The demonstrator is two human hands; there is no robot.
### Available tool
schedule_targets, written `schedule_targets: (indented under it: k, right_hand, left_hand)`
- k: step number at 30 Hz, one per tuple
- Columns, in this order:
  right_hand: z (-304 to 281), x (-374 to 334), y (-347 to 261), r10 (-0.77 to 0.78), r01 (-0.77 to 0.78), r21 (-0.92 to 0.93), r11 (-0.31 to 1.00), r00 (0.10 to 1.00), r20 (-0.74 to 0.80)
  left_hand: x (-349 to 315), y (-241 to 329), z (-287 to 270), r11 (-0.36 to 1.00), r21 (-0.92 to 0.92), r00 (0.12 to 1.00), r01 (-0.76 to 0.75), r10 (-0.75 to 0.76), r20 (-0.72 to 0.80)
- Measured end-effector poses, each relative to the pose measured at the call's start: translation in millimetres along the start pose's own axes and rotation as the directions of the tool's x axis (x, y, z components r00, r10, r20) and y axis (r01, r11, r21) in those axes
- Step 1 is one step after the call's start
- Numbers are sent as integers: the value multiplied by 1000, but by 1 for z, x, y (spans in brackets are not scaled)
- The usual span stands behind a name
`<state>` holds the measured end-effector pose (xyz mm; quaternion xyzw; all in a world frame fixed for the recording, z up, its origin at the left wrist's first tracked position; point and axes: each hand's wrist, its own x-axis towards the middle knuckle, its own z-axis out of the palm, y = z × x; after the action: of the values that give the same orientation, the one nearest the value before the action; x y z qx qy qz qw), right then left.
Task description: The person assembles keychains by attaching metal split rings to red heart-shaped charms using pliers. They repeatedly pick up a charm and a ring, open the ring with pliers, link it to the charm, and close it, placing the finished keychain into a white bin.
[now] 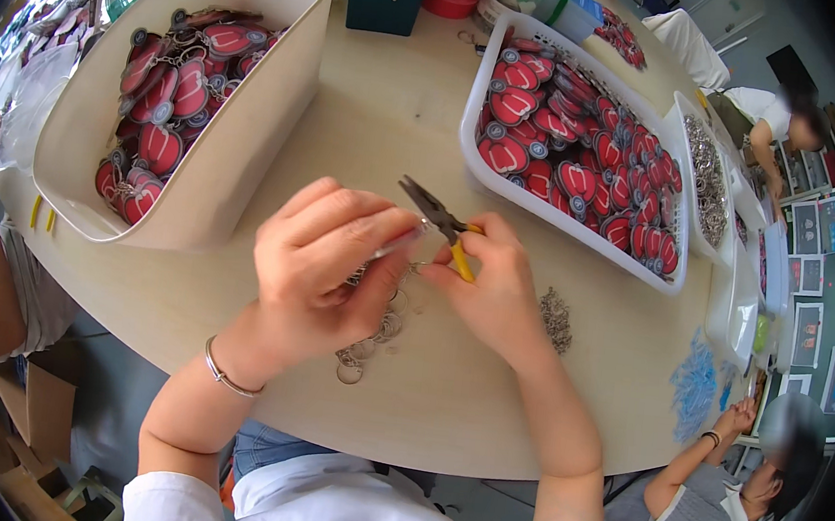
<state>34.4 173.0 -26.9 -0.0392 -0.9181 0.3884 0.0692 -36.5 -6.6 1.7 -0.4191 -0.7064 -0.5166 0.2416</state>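
My left hand (328,252) is closed in a pinch over the table, its fingers around a thin, clear-edged piece (401,243) that they mostly cover. In my right hand (495,293) is a pair of pliers (439,217) with dark jaws and yellow handles. The jaws point up and to the left, just beyond the left fingertips. Between the two hands a small bit of metal (418,265) shows near my right thumb. Below my left hand lie several metal key rings (352,362). To the right of my right hand is a small pile of metal links (554,322).
A tall cream bin (281,112) of red keychains stands at left. A white basket (565,247) of similar red keychains is at right, beside a tray of metal parts (704,178). Blue strips (693,387) lie near the right edge. Other people work around the table.
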Motion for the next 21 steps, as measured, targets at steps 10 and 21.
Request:
schedule_targets:
  k: [10,21]
  right_hand:
    - [-59,-25,-45,-33,77,149,986,960,-278]
    - [-65,-28,-68,-177,207,58,977,926,-333]
  left_hand:
    - [-16,11,22,984,-156,987,90,-67,148]
    - [-19,13,25,969,-241,991,55,-23,134]
